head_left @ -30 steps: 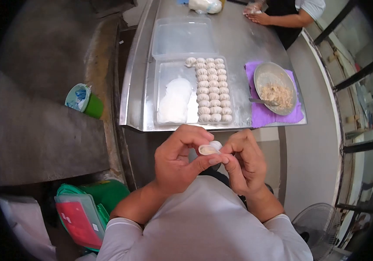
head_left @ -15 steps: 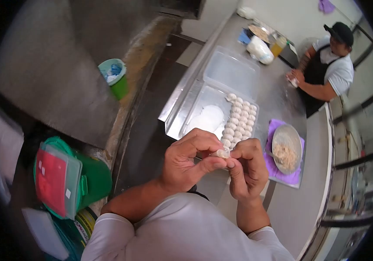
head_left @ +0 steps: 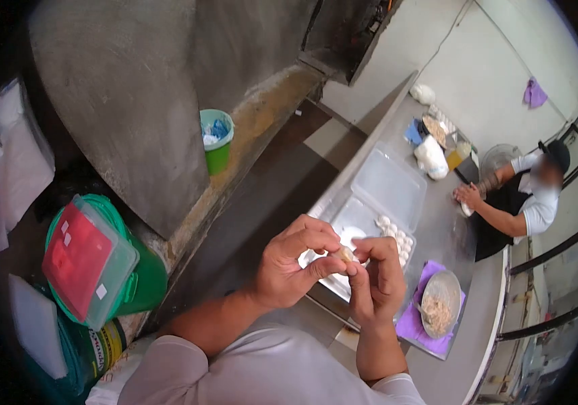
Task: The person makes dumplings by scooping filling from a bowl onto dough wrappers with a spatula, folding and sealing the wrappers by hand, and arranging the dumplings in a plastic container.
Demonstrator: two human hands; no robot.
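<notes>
Between the fingertips of my left hand and my right hand is a small pale dumpling. Both hands pinch it, thumbs and forefingers closed on its wrapper, and partly hide it. Behind them on the metal table lies a clear plastic tray, partly covered by my hands. Rows of round white dumplings sit along its right side. To the right of my right hand, a metal bowl of pale, shredded-looking filling rests on a purple cloth.
Across the metal table, a person in a black cap and apron works white dough with both hands. A clear lid lies beyond the tray. On my left stand a green bucket with a red-and-clear lid and a small green bin.
My view has swung, so the table and tray appear lower and further right. Both hands still pinch the dumpling and now cover more of the tray.
</notes>
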